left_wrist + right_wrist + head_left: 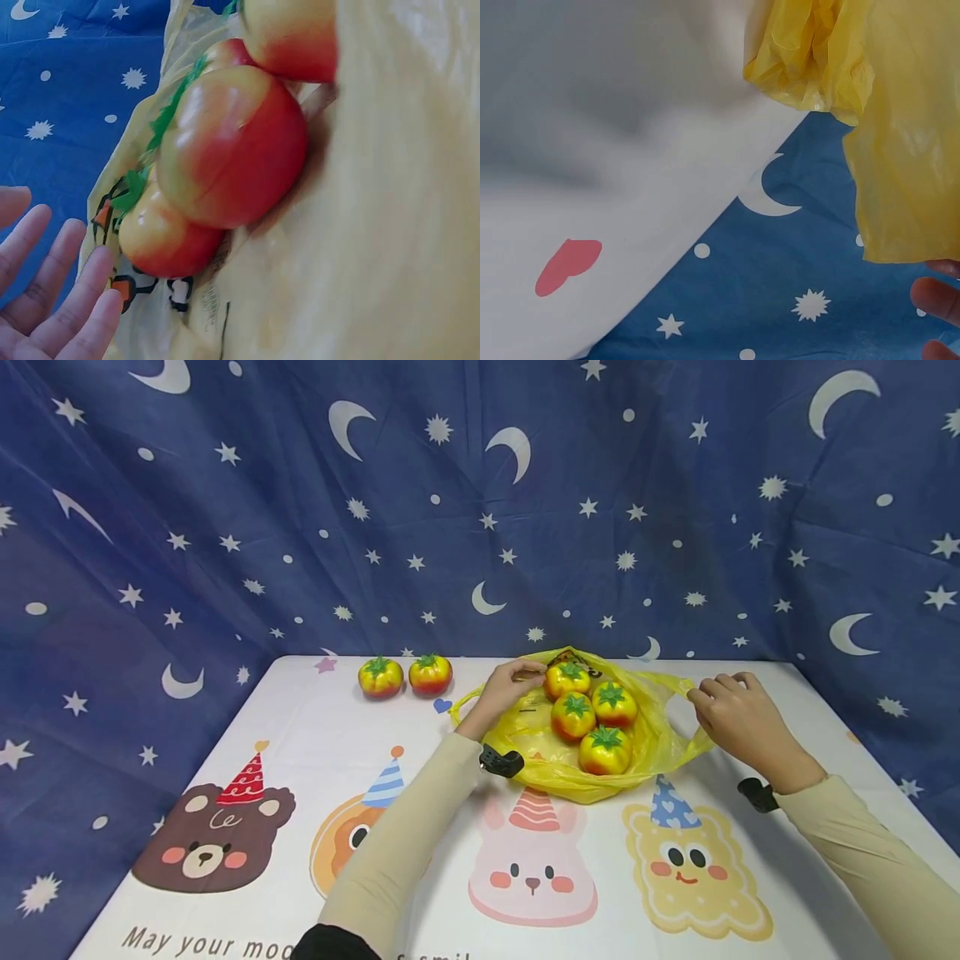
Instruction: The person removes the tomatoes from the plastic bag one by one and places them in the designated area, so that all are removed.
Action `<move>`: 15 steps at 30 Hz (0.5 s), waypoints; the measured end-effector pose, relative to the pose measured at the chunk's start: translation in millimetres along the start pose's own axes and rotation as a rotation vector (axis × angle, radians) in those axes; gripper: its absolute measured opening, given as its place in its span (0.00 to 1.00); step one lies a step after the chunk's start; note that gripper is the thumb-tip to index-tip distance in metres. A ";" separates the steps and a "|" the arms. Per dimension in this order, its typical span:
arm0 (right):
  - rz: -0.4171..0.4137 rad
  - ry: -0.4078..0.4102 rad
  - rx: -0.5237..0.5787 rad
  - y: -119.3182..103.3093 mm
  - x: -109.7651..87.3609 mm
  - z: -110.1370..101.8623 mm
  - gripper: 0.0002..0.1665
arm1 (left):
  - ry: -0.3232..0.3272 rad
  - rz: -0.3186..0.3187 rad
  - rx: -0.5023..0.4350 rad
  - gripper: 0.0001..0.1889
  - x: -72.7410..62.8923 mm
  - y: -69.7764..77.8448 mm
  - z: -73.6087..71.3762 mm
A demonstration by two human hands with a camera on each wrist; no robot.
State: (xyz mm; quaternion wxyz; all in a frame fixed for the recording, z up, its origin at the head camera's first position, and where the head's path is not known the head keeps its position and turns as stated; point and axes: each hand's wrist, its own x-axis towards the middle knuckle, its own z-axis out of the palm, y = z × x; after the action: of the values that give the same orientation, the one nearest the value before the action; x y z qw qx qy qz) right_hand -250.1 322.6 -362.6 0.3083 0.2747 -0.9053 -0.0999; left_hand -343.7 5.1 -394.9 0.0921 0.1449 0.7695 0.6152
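Note:
A yellow plastic bag [581, 785] lies spread on the table with its mouth facing up. Inside sit several yellow-and-red tomatoes [606, 750] with green leafy tops, grouped together. My left hand [513, 683] is over the bag's left side, fingertips close beside the rear tomato [567, 681]. In the left wrist view its fingers [82, 285] are spread and relaxed, holding nothing, next to the tomatoes [232, 146]. With its fingers my right hand [738, 718] grips the bag's right handle, pulling it out sideways; only fingertips [937, 300] show below the yellow film in the right wrist view.
Two more tomatoes, one [380, 677] beside the other [431, 675], stand at the table's back left. A white tablecloth [442, 893] printed with cartoon faces covers the table. A blue curtain [420, 477] with moons and stars hangs behind.

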 end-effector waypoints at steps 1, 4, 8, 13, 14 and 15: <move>-0.001 0.001 0.001 -0.1 0.0 0.1 0.15 | 0.000 -0.006 0.008 0.16 0.0 -0.5 1.8; -0.001 -0.001 0.001 -0.3 0.1 0.3 0.15 | -0.008 -0.018 -0.008 0.16 -0.4 -1.3 6.8; -0.003 -0.004 0.005 -0.6 0.2 1.0 0.14 | -0.018 -0.024 -0.030 0.16 -0.7 -2.4 12.1; -0.022 0.026 0.013 0.6 0.0 1.7 0.14 | -0.034 -0.024 -0.038 0.15 -1.2 -3.0 16.4; -0.025 0.033 0.016 0.7 -0.1 1.8 0.14 | -0.037 -0.024 -0.038 0.15 -1.4 -2.9 17.1; -0.027 0.037 0.017 0.7 -0.1 1.8 0.14 | -0.038 -0.027 -0.035 0.15 -1.7 -2.7 17.9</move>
State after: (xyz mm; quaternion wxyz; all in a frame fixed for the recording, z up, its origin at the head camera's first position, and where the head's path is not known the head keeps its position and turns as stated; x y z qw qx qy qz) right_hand -251.5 323.3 -363.9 0.3213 0.2915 -0.8964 -0.0911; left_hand -336.7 20.5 -401.7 0.1175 0.1448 0.7586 0.6243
